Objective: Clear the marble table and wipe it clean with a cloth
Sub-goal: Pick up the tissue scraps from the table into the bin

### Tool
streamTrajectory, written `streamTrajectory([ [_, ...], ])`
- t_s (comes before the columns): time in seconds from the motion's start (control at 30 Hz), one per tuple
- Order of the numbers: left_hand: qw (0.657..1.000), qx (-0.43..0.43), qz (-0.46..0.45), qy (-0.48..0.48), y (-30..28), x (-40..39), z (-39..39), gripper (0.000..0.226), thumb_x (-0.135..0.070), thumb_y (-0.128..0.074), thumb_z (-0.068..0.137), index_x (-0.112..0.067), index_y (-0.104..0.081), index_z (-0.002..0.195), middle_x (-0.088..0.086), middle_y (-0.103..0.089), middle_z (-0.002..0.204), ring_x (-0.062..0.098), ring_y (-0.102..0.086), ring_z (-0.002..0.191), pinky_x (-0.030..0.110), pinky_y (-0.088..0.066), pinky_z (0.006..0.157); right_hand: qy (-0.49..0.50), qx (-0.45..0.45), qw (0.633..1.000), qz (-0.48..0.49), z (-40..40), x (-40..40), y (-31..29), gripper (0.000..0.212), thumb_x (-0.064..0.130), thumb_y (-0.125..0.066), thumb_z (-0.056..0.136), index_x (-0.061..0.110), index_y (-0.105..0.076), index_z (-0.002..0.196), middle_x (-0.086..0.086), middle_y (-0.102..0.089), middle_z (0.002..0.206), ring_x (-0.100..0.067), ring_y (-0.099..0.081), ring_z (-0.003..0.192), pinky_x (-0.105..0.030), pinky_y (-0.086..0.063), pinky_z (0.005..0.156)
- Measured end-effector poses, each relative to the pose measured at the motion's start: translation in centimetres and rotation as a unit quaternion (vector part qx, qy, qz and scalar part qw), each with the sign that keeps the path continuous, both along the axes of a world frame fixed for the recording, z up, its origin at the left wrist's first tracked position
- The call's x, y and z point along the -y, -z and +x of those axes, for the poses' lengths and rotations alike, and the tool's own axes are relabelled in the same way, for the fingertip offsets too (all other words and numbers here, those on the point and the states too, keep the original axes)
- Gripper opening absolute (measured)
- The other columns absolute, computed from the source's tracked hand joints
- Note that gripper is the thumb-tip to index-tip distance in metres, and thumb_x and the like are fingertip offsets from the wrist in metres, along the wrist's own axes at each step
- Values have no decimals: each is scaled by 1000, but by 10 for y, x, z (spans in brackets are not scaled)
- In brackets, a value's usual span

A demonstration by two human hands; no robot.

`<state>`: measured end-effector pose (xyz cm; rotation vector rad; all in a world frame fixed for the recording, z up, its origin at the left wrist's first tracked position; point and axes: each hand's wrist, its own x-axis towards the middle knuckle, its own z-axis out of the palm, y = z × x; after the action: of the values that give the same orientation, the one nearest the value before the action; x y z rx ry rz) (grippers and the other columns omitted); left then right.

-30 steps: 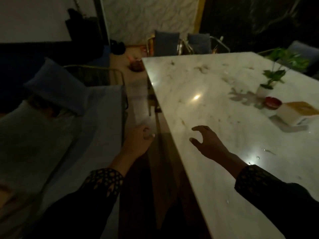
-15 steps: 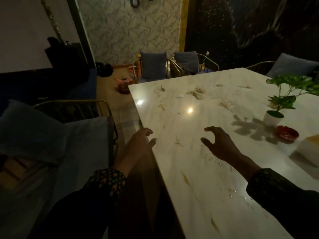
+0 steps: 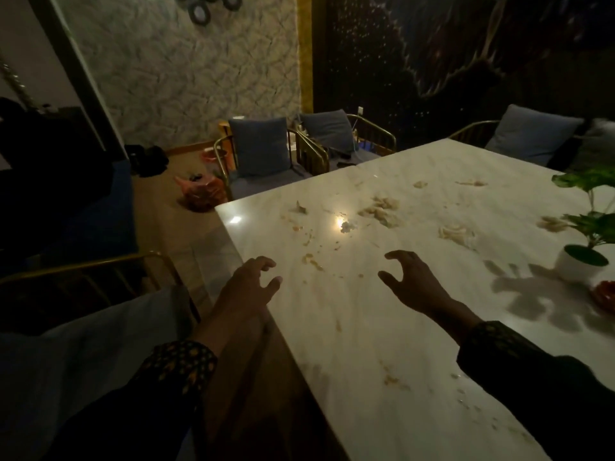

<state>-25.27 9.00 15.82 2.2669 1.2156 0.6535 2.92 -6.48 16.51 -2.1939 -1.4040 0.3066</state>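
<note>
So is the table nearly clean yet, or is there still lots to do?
Hardly started. Nothing looks done: the marble table still has food scraps and smears scattered across it, and the potted plant and red dish still sit on it. In hand: nothing. The left hand and right hand are both empty above the table, and no cloth is in view. Clearing and wiping both remain.

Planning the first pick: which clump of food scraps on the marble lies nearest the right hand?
The small smear just left of the right hand, between both hands. The bigger clumps lie farther off, near the light's reflection and the potted plant.
</note>
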Motion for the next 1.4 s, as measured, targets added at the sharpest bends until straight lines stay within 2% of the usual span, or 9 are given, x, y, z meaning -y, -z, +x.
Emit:
streamTrajectory([
  [0.13,999,-32,-4,25,5,-71,22,33,-35,-62,91,-21,-55,120,1,-56,117,20,-55,104,38,-52,85,4,25,999,-34,12,-60,12,51,39,-58,93,19,-43,138,-5,-37,147,-22,-50,121,-33,-46,97],
  [0.4,983,-163,33,74,36,-214,107,38,-42,-55,93,-20,-51,123,5,-54,124,24,-55,111,42,-49,90,21,88,992,-93,65,-182,53,57,39,-54,95,15,-37,143,-11,-32,152,-29,-41,132,-40,-43,103],
  [0.6,958,-250,38,135,53,-299,173,44,-43,-47,96,-20,-43,133,6,-49,132,26,-47,121,39,-42,98,47,67,989,-127,92,-276,88,57,39,-53,96,14,-35,144,-11,-33,151,-30,-41,130,-41,-43,102],
  [0.9,953,-260,20,151,90,-403,224,43,-42,-49,95,-21,-43,132,6,-47,134,28,-47,122,41,-42,96,108,14,972,-209,113,-336,125,60,41,-52,96,19,-30,146,-8,-30,151,-29,-44,128,-44,-45,99],
  [1.03,930,-309,32,195,109,-449,246,55,-41,-45,97,-16,-31,144,9,-38,142,29,-41,128,43,-38,100,163,-34,960,-223,136,-363,138,61,41,-51,96,19,-28,148,-8,-30,152,-30,-42,130,-45,-43,103],
  [1.13,920,-309,29,241,122,-480,259,59,-41,-45,97,-16,-26,147,9,-34,146,29,-38,130,43,-37,101,208,-61,951,-218,147,-388,149,63,41,-51,96,20,-25,149,-11,-31,152,-32,-43,129,-46,-42,104],
  [1.23,923,-279,26,262,138,-504,269,64,-42,-49,95,-21,-22,149,6,-28,150,28,-35,132,43,-37,102,236,-79,947,-204,143,-416,159,67,41,-51,96,30,-16,153,-9,-18,159,-35,-36,135,-47,-36,108],
  [1.3,924,-271,32,270,145,-516,278,72,-44,-49,94,-26,-12,153,6,-18,156,28,-29,137,43,-33,108,257,-82,941,-206,136,-432,165,66,38,-49,98,34,-13,153,-5,-9,162,-35,-32,138,-46,-32,110],
  [1.4,918,-277,30,282,162,-525,287,76,-51,-46,94,-35,-1,153,5,-7,160,31,-23,141,44,-27,112,276,-74,938,-197,118,-446,179,53,26,-48,98,24,-31,149,-5,-22,158,-28,-37,132,-39,-36,106],
])
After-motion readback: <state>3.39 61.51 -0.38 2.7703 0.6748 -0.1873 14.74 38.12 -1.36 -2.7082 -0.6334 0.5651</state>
